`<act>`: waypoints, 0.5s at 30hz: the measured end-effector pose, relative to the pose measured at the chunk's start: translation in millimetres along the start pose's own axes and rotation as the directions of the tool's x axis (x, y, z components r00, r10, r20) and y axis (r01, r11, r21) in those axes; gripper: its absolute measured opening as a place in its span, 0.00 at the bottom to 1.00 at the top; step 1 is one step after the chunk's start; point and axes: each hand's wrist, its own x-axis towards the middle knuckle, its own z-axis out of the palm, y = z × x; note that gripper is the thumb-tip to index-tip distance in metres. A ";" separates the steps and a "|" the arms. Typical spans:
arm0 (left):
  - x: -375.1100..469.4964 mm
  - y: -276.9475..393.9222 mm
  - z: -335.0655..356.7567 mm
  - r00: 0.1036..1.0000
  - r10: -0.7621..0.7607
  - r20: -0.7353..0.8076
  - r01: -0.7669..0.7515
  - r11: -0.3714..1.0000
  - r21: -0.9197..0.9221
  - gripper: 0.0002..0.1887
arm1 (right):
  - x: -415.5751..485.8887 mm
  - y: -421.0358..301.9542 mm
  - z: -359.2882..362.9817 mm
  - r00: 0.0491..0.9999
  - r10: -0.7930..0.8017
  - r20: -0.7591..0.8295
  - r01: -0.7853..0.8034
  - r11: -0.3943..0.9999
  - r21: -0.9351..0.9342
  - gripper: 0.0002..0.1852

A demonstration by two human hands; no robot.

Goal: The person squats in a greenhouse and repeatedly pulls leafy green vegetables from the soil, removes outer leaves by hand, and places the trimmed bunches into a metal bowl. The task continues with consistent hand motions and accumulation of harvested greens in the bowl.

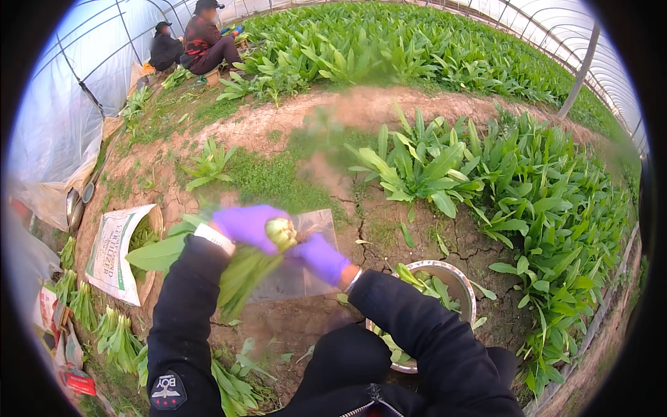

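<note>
My left hand (250,227), in a purple glove, is closed around a bundle of long-leaved green vegetables (242,279), its pale cut stem ends turned to the right. Close beside those ends is my right hand (319,258), also gloved in purple; its fingertips are bent near the stems, and whether they hold anything is not clear. Beneath both hands a sheet of clear plastic (320,227) lies on the soil. A round basin (466,284) with loose green leaves stands below my right forearm, which partly hides it.
A white fertilizer sack (112,250) holding greens lies at left, with several tied bundles (122,344) below it. Leafy plants (552,208) grow at right. Two people (208,41) sit at the upper left beside the plastic greenhouse wall (68,120). A post (581,70) stands upper right.
</note>
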 end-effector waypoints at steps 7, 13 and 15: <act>152.5 -80.0 75.6 0.903 0.110 0.415 0.037 0.943 -0.330 0.32 | -32.6 83.8 -87.3 0.952 0.149 -0.269 -0.093 0.973 0.210 0.18; 201.5 -88.5 103.9 0.805 0.142 0.576 0.098 0.926 -0.365 0.34 | -47.9 112.3 -106.7 0.904 0.165 -0.395 -0.052 0.958 0.281 0.16; 198.9 -92.0 106.5 0.818 0.167 0.550 0.074 0.919 -0.388 0.37 | -46.9 115.8 -107.5 0.887 0.160 -0.433 -0.086 0.979 0.186 0.15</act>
